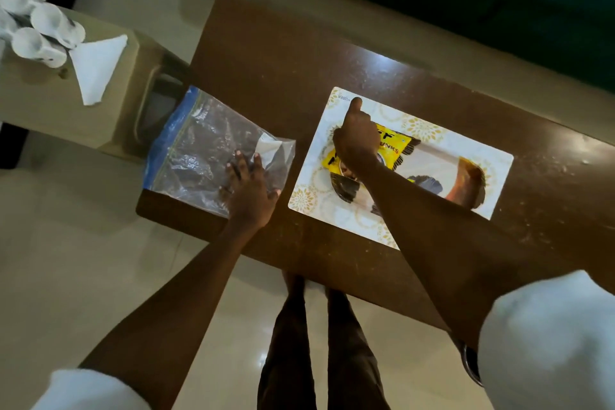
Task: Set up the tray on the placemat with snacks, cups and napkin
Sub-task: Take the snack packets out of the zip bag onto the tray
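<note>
Seen from above: a brown wooden table [266,53] with a patterned white placemat [429,140] toward its right. On the placemat, a tray [466,183] with a pale centre and dark, feathery-looking edging, partly hidden by the right forearm. On the tray, a yellow snack packet [391,143], its lettering only partly readable. Right hand [354,140] over the near-left end of the packet, fingers curled down onto it and thumb stretched out toward the placemat's far-left corner; grip looks closed on the packet, though the fingertips are hidden, so hard to be sure. Left hand [249,186] flat on a clear zip bag [206,150] with a blue seal strip, palm down, fingers spread, pressing rather than clasping; a small white scrap just beside the fingertips inside or under the plastic, cannot tell which. Zip bag at the table's left end, one edge overhanging. Further left, on a separate beige side table [43,100], three white cups [43,30] close together, apparently upside down, with a white folded napkin [95,66] just beside them. Well apart from the tray, both cups and napkin. White sleeves at the lower corners.
</note>
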`<state>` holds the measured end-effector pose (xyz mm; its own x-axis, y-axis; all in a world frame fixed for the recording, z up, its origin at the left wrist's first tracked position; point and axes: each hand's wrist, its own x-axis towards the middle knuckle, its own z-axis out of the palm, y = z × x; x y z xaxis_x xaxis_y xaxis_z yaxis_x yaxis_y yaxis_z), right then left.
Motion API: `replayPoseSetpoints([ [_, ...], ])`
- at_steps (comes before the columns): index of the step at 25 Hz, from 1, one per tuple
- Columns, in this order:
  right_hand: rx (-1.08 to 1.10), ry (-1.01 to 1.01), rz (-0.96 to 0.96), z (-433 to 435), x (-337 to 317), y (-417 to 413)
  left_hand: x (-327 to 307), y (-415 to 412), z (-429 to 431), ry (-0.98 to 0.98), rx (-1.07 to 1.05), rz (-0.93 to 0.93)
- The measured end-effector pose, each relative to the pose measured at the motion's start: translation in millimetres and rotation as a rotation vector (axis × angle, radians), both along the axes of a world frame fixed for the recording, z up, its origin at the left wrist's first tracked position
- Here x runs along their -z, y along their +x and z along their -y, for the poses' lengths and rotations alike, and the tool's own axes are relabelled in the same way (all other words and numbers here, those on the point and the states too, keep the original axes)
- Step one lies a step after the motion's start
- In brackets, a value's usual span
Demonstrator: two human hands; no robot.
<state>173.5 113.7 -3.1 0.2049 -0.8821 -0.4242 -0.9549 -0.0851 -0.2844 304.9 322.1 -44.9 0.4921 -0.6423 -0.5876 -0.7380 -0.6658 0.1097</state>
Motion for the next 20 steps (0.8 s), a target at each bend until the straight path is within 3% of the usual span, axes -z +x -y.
replayPoseSetpoints([
  [4,0.043,0.002,0.223,-4,-15,-22,-21,-20,17,-0.13,0.001,-0.005],
  [7,0.322,-0.075,0.427,-3,-28,-60,-43,-48,47,-0.339,-0.003,-0.117],
  [11,0.688,-0.181,0.402,-12,-28,-132,-74,-94,99,-0.494,-0.189,-0.39],
  [13,0.785,-0.076,0.445,-20,-13,-159,-83,-107,123,-0.506,-0.25,-0.397],
  [17,0.814,0.366,0.635,-28,7,-169,-83,-117,153,-0.416,-0.391,-0.446],
  [20,0.731,0.406,0.717,-31,11,-158,-71,-123,152,-0.344,-0.374,-0.458],
])
